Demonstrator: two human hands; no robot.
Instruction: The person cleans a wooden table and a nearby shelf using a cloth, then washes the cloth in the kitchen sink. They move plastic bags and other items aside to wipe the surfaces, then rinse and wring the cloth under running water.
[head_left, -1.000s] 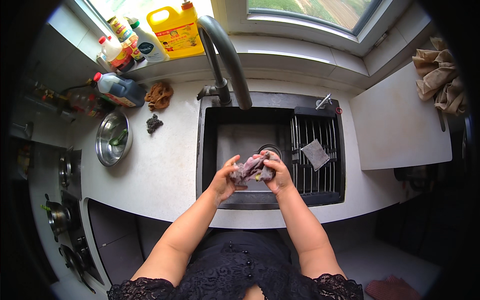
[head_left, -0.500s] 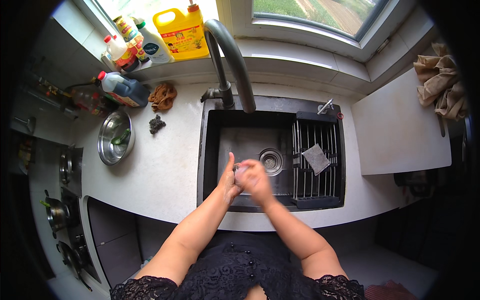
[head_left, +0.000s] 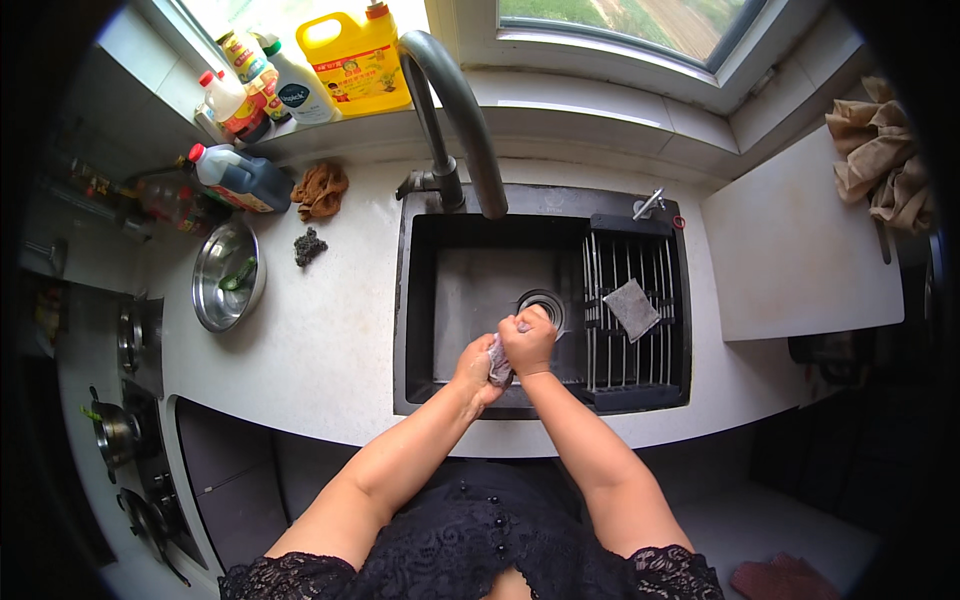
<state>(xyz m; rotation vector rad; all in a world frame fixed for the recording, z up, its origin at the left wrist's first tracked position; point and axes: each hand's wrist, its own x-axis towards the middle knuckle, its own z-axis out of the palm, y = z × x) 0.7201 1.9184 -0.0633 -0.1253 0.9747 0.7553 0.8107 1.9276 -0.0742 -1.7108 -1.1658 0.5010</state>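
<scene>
Over the near part of the dark sink point(head_left: 404, 300), both hands are closed on a wet-looking, pale greyish-pink cloth point(head_left: 498, 361). My left hand point(head_left: 473, 366) grips its left and lower side. Pressed against the other end, my right hand point(head_left: 529, 343) forms a fist around it. Most of the cloth is hidden by fingers, so its full shape cannot be made out. The round drain point(head_left: 554, 305) shows just beyond the right hand. The curved tap point(head_left: 470, 120) arches above the sink's far side, with no water visibly running.
A slatted rack point(head_left: 630, 370) covers the sink's right side, bearing a grey scouring pad point(head_left: 631, 309). Leftward stand a steel bowl point(head_left: 203, 280) with green vegetables, a brown rag point(head_left: 321, 190) and a dark scrubber point(head_left: 309, 246). Bottles and a yellow jug point(head_left: 358, 65) line the sill; a white board point(head_left: 800, 250) is right.
My right hand, blurred before, has moved slightly right and is now clenched on the cloth. My left fingers, earlier partly raised, have closed round it too. The view has shifted a little.
</scene>
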